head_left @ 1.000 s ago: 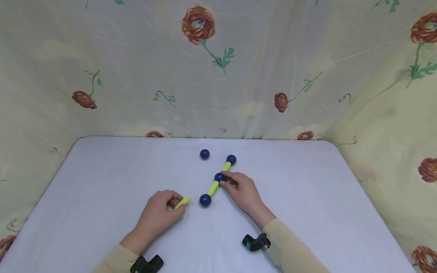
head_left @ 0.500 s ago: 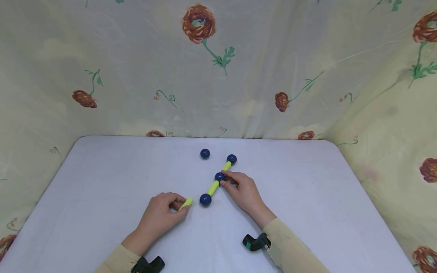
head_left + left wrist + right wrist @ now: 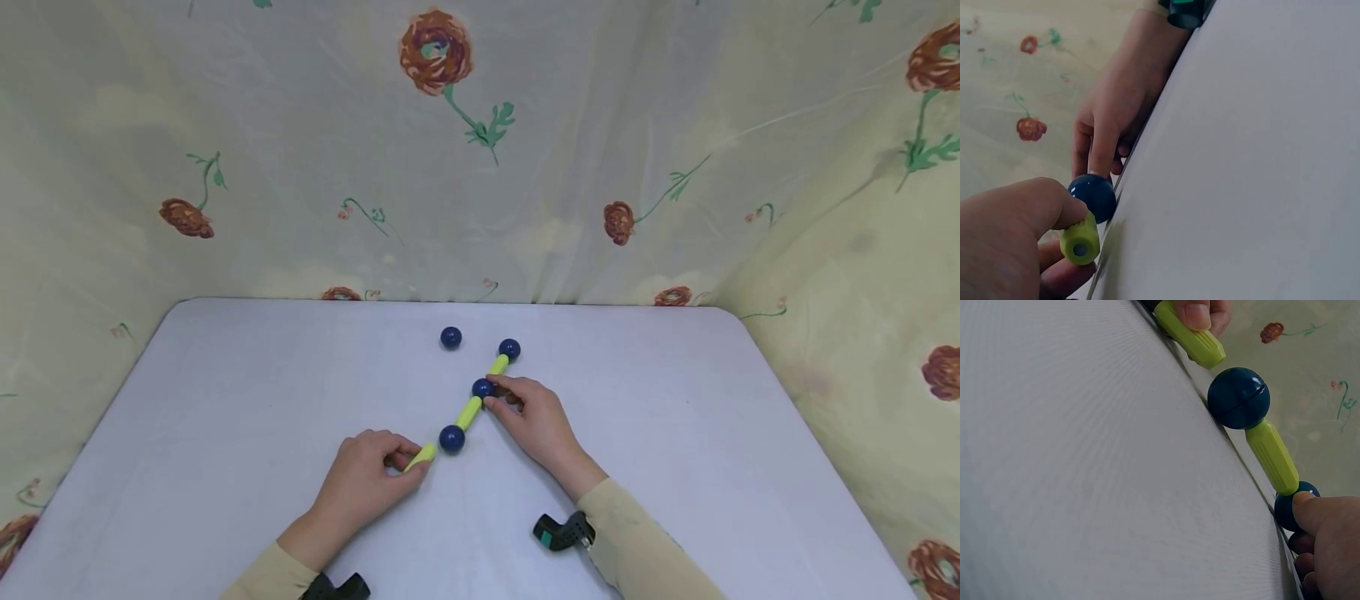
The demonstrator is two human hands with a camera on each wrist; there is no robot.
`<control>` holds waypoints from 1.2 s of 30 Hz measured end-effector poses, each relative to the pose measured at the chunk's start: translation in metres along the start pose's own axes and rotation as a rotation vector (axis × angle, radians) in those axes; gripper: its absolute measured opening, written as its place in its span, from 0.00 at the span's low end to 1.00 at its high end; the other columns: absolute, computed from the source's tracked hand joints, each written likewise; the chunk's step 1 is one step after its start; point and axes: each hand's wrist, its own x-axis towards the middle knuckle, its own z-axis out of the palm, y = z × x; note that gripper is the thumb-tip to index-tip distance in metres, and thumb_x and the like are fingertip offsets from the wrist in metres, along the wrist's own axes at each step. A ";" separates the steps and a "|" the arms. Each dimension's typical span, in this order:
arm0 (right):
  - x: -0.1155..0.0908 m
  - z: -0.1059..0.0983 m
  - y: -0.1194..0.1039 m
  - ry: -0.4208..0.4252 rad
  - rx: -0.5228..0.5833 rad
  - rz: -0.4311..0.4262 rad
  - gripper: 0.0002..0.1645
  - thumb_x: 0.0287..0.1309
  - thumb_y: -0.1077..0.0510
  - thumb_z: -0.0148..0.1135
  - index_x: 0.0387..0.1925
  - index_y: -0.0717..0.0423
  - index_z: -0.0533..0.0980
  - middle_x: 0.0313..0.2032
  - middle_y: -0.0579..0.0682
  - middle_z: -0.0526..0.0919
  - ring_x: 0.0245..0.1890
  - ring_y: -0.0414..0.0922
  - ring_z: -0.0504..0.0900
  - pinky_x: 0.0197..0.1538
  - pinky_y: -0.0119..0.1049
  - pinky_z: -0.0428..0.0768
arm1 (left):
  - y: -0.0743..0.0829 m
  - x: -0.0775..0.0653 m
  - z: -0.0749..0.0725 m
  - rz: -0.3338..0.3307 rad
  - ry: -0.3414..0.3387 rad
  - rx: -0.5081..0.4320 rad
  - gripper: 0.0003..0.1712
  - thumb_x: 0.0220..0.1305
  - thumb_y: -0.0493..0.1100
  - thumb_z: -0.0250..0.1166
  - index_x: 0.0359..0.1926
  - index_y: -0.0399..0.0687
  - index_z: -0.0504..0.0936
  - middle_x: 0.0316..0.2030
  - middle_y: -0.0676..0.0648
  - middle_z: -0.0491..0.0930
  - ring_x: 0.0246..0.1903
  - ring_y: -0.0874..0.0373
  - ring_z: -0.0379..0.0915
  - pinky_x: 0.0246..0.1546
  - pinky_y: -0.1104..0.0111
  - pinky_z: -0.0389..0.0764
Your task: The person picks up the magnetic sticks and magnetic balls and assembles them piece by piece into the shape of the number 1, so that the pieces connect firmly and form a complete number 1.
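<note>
Three dark blue balls joined by two yellow-green rods form a slanting line on the white table. My right hand (image 3: pixel 536 421) pinches the middle ball (image 3: pixel 482 389) between thumb and fingers. At the far end of the line is another ball (image 3: pixel 509 349); the near end ball (image 3: pixel 452 439) lies closest to me. My left hand (image 3: pixel 371 479) pinches a loose yellow-green rod (image 3: pixel 1194 337) by its sides. In the right wrist view a small gap separates that rod's tip from the near end ball (image 3: pixel 1239 398). The left wrist view shows a round grey spot on the rod's end (image 3: pixel 1080 244).
A single loose blue ball (image 3: pixel 451 337) lies toward the back of the white table (image 3: pixel 225 400), left of the chain's far end. Flower-printed cloth (image 3: pixel 300 125) hangs behind the table and along its sides. A black wrist device (image 3: pixel 564 532) sits at the right sleeve.
My left hand has moved right and slightly toward me with the rod, bringing its tip close to the near end ball. The right hand and the joined balls stay in place.
</note>
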 end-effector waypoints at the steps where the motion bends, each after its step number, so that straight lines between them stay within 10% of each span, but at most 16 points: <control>1: 0.000 0.000 0.000 0.001 0.001 0.001 0.21 0.64 0.48 0.66 0.57 0.45 0.80 0.42 0.41 0.84 0.39 0.35 0.79 0.43 0.34 0.78 | 0.001 0.000 0.001 0.004 -0.002 0.005 0.08 0.51 0.50 0.77 0.32 0.58 0.88 0.20 0.67 0.74 0.27 0.66 0.67 0.37 0.62 0.68; 36: -0.001 0.000 -0.001 0.013 -0.004 0.011 0.23 0.63 0.48 0.67 0.59 0.45 0.79 0.42 0.42 0.84 0.38 0.36 0.78 0.43 0.35 0.78 | 0.011 -0.004 0.011 0.034 0.039 0.075 0.08 0.54 0.52 0.74 0.32 0.56 0.87 0.20 0.68 0.73 0.24 0.68 0.66 0.37 0.62 0.66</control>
